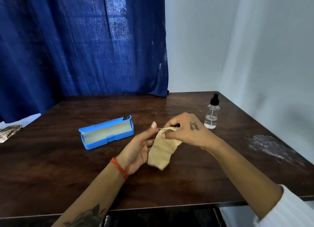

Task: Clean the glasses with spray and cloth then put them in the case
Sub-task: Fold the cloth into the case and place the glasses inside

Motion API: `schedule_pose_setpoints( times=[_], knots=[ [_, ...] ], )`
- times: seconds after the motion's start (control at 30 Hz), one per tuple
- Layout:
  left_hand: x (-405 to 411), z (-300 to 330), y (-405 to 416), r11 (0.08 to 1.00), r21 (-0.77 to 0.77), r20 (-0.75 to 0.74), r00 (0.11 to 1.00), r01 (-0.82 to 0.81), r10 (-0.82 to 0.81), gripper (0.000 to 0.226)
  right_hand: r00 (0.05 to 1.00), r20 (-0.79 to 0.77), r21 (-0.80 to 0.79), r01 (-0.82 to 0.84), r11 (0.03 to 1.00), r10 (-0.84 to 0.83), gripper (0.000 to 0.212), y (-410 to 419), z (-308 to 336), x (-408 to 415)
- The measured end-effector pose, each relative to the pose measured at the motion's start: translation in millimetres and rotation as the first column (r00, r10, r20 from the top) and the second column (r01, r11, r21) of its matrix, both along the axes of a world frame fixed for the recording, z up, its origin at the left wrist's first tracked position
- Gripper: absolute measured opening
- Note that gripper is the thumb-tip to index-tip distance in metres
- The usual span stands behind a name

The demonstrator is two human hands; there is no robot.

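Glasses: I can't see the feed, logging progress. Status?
Both hands up: left hand and right hand on beige cloth. Glasses mostly hidden inside it. Blue case open, empty. Spray bottle upright, clear.

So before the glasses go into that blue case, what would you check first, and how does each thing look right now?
1. Case lid open: ok.
2. Case inside free of other things: ok, only pale lining shows.
3. Glasses held securely: cannot tell, only a sliver of metal shows between the left hand and right hand.
4. Lenses wiped clean: cannot tell, the cloth hides them.
5. Spray bottle upright and out of the way: ok.
6. Path across the table to the case: ok.
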State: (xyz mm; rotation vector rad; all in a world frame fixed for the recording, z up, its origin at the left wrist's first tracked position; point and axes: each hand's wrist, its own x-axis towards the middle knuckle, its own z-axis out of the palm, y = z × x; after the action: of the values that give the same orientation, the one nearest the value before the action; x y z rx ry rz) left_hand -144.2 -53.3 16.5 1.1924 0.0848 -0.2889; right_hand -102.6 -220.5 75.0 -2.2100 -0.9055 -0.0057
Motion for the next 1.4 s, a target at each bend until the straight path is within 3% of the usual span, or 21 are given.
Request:
schedule_pose_setpoints(
  times=[0.13,0.27,0.37,0.47,0.57,0.67,0.73,0.8,0.9,1.0,1.07,1.13,1.2,1.27,1.33,1.4],
  knots=[
    [-3.4,-2.1,4.1,0.998,0.043,0.061,0.998,-0.035,0.032,0.050,0.985,-0.175,0.100,0.013,0.995,0.004,0.009,-9.7,2.3,4.5],
    [-7.9,0.5,23.4,0.978,0.198,0.074,0.993,0.071,-0.088,0.039,0.857,-0.515,0.233,0.161,0.959,-0.019,0.009,-26.2,-7.3,17.7],
    [-8.3,5.1,34.0,0.920,0.362,0.064,0.980,0.153,-0.188,0.036,0.786,-0.616,0.192,0.216,0.957,-0.054,0.011,-37.1,-22.3,22.7],
    [-6.4,6.4,38.1,0.790,0.605,0.111,0.971,0.103,-0.211,0.030,0.853,-0.492,0.079,0.245,0.966,-0.176,0.013,-42.2,-43.6,21.3],
    [-3.9,1.6,33.9,0.543,0.824,0.302,0.937,-0.162,-0.178,0.021,0.933,-0.285,0.036,0.241,0.970,-0.222,0.017,-40.2,-57.9,21.9],
    [-7.2,-6.4,29.4,0.339,0.811,0.566,0.785,-0.477,-0.250,0.027,0.966,-0.099,0.021,0.244,0.970,-0.240,0.029,-39.7,-63.4,26.0],
    [-12.5,-14.8,29.5,0.305,0.766,0.643,0.682,-0.566,-0.348,0.030,0.972,-0.018,0.040,0.235,0.971,-0.235,0.036,-43.9,-67.5,25.2],
    [-19.1,-22.1,30.0,0.281,0.769,0.636,0.643,-0.574,-0.427,0.029,0.975,0.093,0.032,0.201,0.979,-0.203,0.034,-48.8,-72.2,21.8],
    [-27.8,-22.6,32.8,0.300,0.802,0.595,0.652,-0.516,-0.469,0.027,0.971,0.209,-0.028,0.124,0.992,-0.115,0.036,-53.4,-74.7,16.6],
    [-35.2,-14.6,39.7,0.377,0.814,0.578,0.678,-0.442,-0.454,0.018,0.973,0.218,-0.124,0.105,0.987,-0.076,0.037,-55.3,-68.2,16.4],
    [-37.9,-7.8,48.9,0.401,0.742,0.666,0.660,-0.537,-0.347,0.017,0.976,0.207,-0.105,0.092,0.990,-0.068,0.037,-52.4,-59.1,15.9],
    [-36.7,0.1,64.0,0.319,0.617,0.785,0.591,-0.720,-0.186,0.022,0.977,0.205,-0.020,0.063,0.998,-0.058,0.037,-42.7,-46.0,13.6],
    [-32.7,6.4,88.1,0.137,0.530,0.848,0.525,-0.837,-0.076,0.028,0.965,0.262,0.040,0.003,0.999,-0.013,0.031,-21.1,-31.2,12.3],
    [-27.0,8.6,116.4,-0.023,0.540,0.841,0.540,-0.841,-0.011,0.044,0.939,0.336,0.036,-0.084,0.996,0.067,0.022,9.9,-18.8,13.7],
    [-22.2,4.7,141.5,-0.049,0.638,0.769,0.633,-0.769,0.090,0.069,0.907,0.397,-0.034,-0.139,0.990,0.141,0.021,46.7,-12.9,18.4],
    [-17.3,-1.4,158.6,0.031,0.727,0.674,0.721,-0.686,0.162,0.096,0.882,0.436,-0.099,-0.152,0.983,0.181,0.029,83.0,-14.6,25.4]
  ],
)
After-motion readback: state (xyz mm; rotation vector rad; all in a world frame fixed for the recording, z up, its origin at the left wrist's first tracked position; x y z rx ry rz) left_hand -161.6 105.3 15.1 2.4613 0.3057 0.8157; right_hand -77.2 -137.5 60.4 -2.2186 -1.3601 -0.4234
